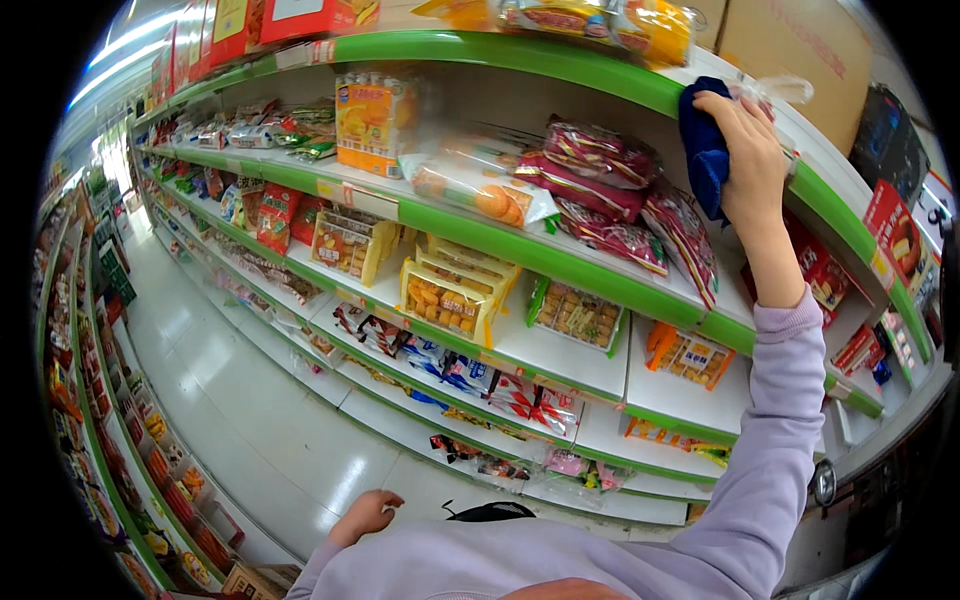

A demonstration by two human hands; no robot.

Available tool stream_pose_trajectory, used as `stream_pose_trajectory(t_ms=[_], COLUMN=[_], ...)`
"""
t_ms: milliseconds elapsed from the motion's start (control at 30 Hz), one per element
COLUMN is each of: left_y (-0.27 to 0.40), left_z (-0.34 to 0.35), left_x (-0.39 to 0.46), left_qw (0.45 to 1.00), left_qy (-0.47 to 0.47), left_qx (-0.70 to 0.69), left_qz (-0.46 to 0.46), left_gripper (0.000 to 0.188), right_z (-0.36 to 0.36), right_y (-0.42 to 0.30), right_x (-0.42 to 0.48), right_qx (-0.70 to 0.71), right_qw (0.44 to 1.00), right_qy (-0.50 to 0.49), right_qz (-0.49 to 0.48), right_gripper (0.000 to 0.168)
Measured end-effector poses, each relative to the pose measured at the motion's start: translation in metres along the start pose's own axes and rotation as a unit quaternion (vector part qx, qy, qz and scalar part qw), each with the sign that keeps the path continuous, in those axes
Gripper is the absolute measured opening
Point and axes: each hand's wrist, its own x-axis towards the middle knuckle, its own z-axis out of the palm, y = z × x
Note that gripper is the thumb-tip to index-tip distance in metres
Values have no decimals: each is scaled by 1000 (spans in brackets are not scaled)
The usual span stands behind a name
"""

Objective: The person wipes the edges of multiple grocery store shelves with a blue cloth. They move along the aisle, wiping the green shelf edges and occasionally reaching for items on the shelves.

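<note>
My right hand (750,154) is raised to the upper shelf's green front edge (525,56), gripping a dark blue cloth (703,161). The cloth lies against that edge and hangs down below it. Clear plastic wrapping (784,90) shows just behind my knuckles. Beneath the cloth, red-and-white packets (600,154) are piled on the second shelf. Down by my body, my left hand (367,516) hangs over the aisle, its fingers loosely bent and holding nothing.
An orange carton (371,127) and a clear bag of round biscuits (480,191) share the second shelf. Below stand yellow biscuit packs (450,296). A cardboard box (795,60) sits on the upper shelf. Tiled floor (247,382) runs between this rack and a facing stocked rack (112,420).
</note>
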Motion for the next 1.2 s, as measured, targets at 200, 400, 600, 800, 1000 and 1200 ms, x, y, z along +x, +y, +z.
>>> stream_pose_trajectory(t_ms=[200, 400, 600, 800, 1000, 1200], left_y=[3, 28, 63, 59, 1, 15], left_z=[5, 6, -7, -12, 4, 2], left_x=[-6, 30, 60, 31, 4, 49], left_qw=[997, 998, 985, 990, 999, 996], left_qy=[9, 44, 81, 71, 42, 34], left_qx=[-60, -12, 74, 49, 1, 8], left_qz=[-54, 47, 137, 107, 19, 85], left_gripper=[34, 33, 33, 32, 34, 34], right_z=[47, 118, 148, 92, 25, 80], right_y=[-50, -88, -126, -69, -34, -81], right_x=[41, 83, 115, 63, 23, 66], right_qx=[47, 46, 80, 71, 58, 81], right_qw=[998, 996, 995, 996, 998, 994], right_qy=[1, 35, 27, -4, -18, -16], right_qz=[-39, -61, -53, -61, -27, -75], right_gripper=[47, 54, 56, 54, 51, 53])
